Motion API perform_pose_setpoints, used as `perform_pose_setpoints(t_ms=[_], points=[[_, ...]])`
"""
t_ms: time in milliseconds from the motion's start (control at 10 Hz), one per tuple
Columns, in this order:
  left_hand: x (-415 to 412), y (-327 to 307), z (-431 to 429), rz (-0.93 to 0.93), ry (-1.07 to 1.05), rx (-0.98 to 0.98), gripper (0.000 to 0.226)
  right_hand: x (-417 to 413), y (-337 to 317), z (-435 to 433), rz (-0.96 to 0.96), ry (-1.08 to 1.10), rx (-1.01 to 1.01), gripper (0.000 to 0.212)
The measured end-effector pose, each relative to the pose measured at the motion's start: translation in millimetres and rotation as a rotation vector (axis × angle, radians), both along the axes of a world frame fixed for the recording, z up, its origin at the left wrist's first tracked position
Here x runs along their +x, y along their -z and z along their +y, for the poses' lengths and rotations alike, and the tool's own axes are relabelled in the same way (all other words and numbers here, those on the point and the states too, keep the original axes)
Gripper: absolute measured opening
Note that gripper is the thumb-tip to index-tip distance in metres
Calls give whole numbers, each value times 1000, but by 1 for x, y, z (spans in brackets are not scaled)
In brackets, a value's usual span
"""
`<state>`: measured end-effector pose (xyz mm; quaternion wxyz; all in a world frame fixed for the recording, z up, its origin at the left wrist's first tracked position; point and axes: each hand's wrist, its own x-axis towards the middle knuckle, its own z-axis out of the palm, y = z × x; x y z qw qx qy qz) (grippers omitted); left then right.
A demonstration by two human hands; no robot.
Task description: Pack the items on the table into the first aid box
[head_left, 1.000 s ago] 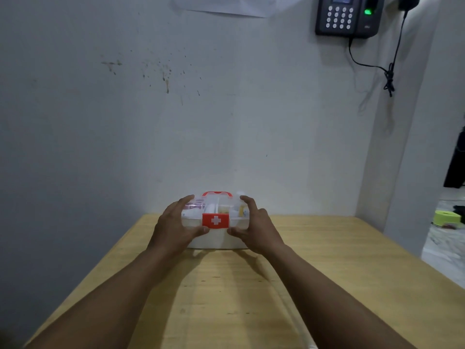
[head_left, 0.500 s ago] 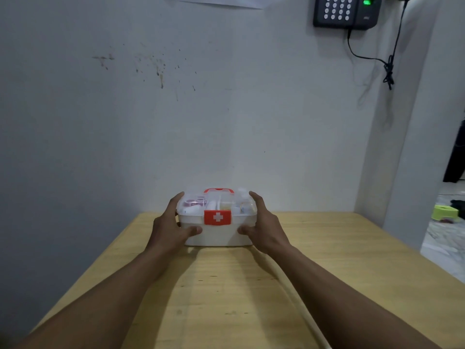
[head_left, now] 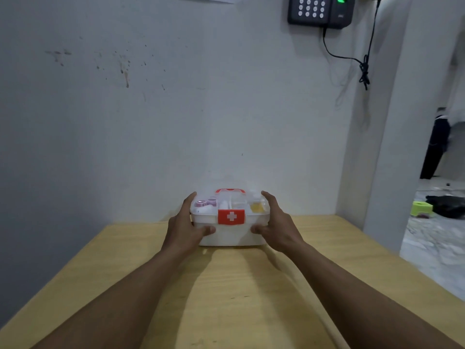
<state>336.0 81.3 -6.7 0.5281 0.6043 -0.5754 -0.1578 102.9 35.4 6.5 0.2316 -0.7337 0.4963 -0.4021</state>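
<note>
The first aid box (head_left: 230,233) is set on the wooden surface (head_left: 226,298) at 12 o'clock, near the wall, lid down, red latch w/ white cross facing 6 o'clock. The box is gripped at its 9 o'clock end by the L hand (head_left: 185,226): fingers curled over lid edge, thumb pressed on front wall. The same grip is applied at 3 o'clock by the R hand (head_left: 278,227). Pink and yellow items are seen through the clear lid. A keypad unit (head_left: 320,10) is wall-mounted at approx. 1 o'clock.

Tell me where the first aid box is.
Head view: the first aid box sits centre on the wooden table near the wall, held between the left hand and right hand.
</note>
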Motion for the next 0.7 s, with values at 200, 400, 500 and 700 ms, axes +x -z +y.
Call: perform_pose_setpoints(t_ms=[200,400,500,700], points=[[-22,3,-20,22,2,-12,104,-13,7,-27,20,40,1,96],[-34,6,-29,61,-2,-36,103,-19,11,-47,46,56,5,100],[-36,8,-31,79,-7,-46,102,-21,12,-54,55,50,1,102],[-39,0,-22,48,6,4,114,-20,9,-40,87,93,6,130]])
